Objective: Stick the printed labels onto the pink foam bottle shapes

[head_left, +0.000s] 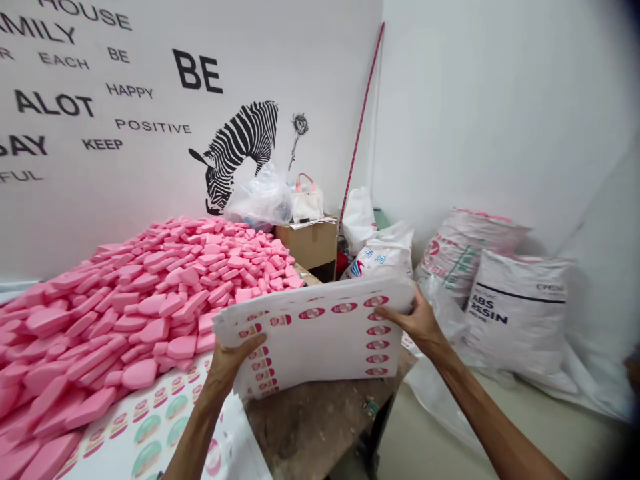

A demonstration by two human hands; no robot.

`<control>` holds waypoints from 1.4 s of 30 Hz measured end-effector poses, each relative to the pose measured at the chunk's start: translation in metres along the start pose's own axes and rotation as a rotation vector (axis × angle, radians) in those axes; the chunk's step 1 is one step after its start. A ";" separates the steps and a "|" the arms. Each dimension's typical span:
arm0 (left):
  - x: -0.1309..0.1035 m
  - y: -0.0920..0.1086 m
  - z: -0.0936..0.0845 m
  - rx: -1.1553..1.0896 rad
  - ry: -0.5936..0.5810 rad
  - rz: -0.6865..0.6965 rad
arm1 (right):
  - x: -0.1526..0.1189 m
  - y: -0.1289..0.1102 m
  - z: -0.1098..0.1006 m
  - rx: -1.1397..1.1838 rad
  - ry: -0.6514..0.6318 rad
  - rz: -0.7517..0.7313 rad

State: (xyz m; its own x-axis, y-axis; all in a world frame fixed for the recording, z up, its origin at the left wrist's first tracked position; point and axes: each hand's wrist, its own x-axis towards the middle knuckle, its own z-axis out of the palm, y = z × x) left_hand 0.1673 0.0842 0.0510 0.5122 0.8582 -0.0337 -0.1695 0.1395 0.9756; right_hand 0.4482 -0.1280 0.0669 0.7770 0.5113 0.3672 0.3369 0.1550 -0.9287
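A stack of white sticker sheets (320,340) stands on edge, tilted, just above the brown tabletop (305,427). Small red oval labels run along its top and both sides, while the middle is blank. My left hand (233,357) grips the stack's left edge, thumb lying on the front face. At the opposite edge, my right hand (417,320) clasps the upper right corner with its thumb in front. The fingers of both hands are mostly hidden behind the paper. To the left lies a printed sheet (165,417) with green round and red labels, partly under pink pieces.
A large heap of pink flat pieces (150,300) covers the table's left side. Behind it stand a cardboard box (310,247) and a clear plastic bag (265,197). White resin sacks (520,320) sit on the floor at right. A red pole (361,127) leans in the corner.
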 end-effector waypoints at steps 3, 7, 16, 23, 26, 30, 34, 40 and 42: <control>0.004 -0.002 -0.004 -0.012 0.011 0.023 | 0.017 0.010 0.016 0.134 0.014 0.008; -0.002 -0.011 -0.014 0.056 -0.060 -0.078 | 0.028 0.019 0.029 0.247 -0.020 0.033; -0.002 -0.018 0.001 0.099 -0.002 -0.034 | 0.038 0.024 0.019 0.138 -0.021 0.022; 0.006 -0.011 0.009 0.103 -0.053 -0.013 | 0.050 0.041 0.003 0.241 -0.326 0.193; 0.001 -0.020 0.000 0.096 -0.043 -0.042 | 0.040 0.057 0.000 0.188 -0.512 0.353; -0.008 -0.030 -0.010 0.149 -0.125 -0.082 | 0.020 0.059 0.003 0.093 -0.533 0.361; -0.014 -0.020 -0.006 0.185 -0.121 -0.008 | 0.006 0.036 0.010 0.052 -0.478 0.270; -0.015 -0.014 -0.006 0.178 0.034 0.099 | -0.003 0.026 0.014 0.066 -0.342 0.179; -0.014 -0.028 -0.009 0.164 0.098 0.081 | -0.008 0.040 0.013 0.040 -0.339 0.181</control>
State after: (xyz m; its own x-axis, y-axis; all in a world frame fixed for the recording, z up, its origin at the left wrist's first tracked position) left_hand 0.1575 0.0726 0.0219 0.4165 0.9086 0.0329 -0.0635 -0.0070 0.9980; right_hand 0.4485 -0.1148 0.0265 0.5999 0.7827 0.1658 0.1846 0.0662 -0.9806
